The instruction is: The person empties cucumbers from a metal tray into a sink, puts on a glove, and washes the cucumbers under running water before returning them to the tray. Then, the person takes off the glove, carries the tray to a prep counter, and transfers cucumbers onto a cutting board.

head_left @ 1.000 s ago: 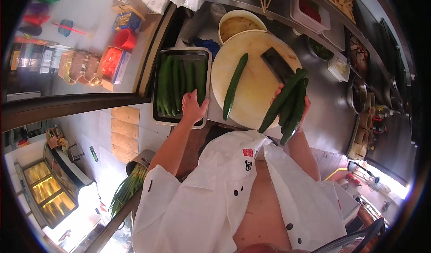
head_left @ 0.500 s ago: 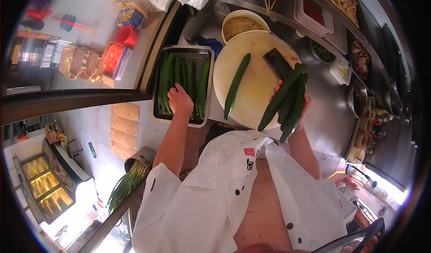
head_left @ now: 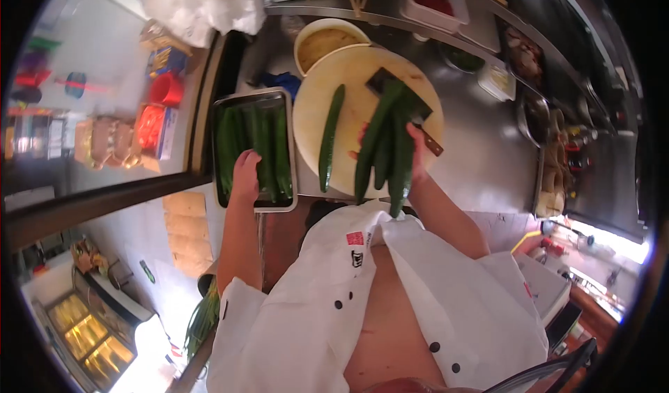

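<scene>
My left hand [head_left: 245,175] is over the lower part of a metal tray [head_left: 293,163], its fingers bunched together among several cucumbers [head_left: 280,142]. What lies between those fingers is hidden. Several more cucumbers [head_left: 381,139] hang in a bundle from my right hand [head_left: 417,157], whose fingers wrap around them from both sides, above the round cutting board [head_left: 313,118]. One single cucumber [head_left: 332,139] lies on the board's left part. Behind the bundle rests a cleaver [head_left: 416,107] with a dark blade, its wooden handle toward the board's right edge.
A tub of brownish liquid [head_left: 327,44] stands behind the board, beside a blue cloth [head_left: 282,81]. Food containers [head_left: 435,6] line the shelf at the back, and metal bowls [head_left: 533,118] stand at the right. Green stalks [head_left: 202,320] are at the lower left.
The view has turned, shifting the counter leftward. My left hand has moved down over the tray and its fingers have drawn together. My right hand has carried the cucumber bundle leftward, uncovering the cleaver's handle.
</scene>
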The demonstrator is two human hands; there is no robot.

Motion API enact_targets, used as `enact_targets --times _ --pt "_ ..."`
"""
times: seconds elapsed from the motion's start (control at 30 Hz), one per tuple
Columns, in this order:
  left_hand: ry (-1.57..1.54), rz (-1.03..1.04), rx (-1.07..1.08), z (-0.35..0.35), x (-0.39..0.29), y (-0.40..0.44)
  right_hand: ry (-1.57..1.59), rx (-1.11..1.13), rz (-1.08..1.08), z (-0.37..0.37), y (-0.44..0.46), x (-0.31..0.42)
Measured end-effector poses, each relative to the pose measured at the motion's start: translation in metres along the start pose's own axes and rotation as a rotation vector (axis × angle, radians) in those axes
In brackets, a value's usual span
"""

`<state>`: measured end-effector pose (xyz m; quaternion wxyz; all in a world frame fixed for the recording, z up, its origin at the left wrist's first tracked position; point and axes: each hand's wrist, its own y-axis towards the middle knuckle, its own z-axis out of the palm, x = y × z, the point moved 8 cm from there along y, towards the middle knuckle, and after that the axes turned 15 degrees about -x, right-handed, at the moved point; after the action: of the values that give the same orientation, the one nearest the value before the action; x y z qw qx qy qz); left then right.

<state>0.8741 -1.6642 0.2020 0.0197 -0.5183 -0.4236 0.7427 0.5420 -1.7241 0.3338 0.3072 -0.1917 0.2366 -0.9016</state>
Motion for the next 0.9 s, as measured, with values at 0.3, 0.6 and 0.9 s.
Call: enact_targets --times 0.3,0.6,0.9 --pt "0.361 0.616 0.298 0.146 -0.072 -0.173 0.02 0.096 0.095 0.024 0.025 -0.026" --pt "0.44 0.732 0.318 0.171 -0.074 -0.176 -0.026 0.17 0.069 0.031 0.023 -0.028" --pt "0.232 0.407 0.596 0.156 -0.071 -0.179 -0.029 0.241 -0.068 0.036 0.003 -0.016"
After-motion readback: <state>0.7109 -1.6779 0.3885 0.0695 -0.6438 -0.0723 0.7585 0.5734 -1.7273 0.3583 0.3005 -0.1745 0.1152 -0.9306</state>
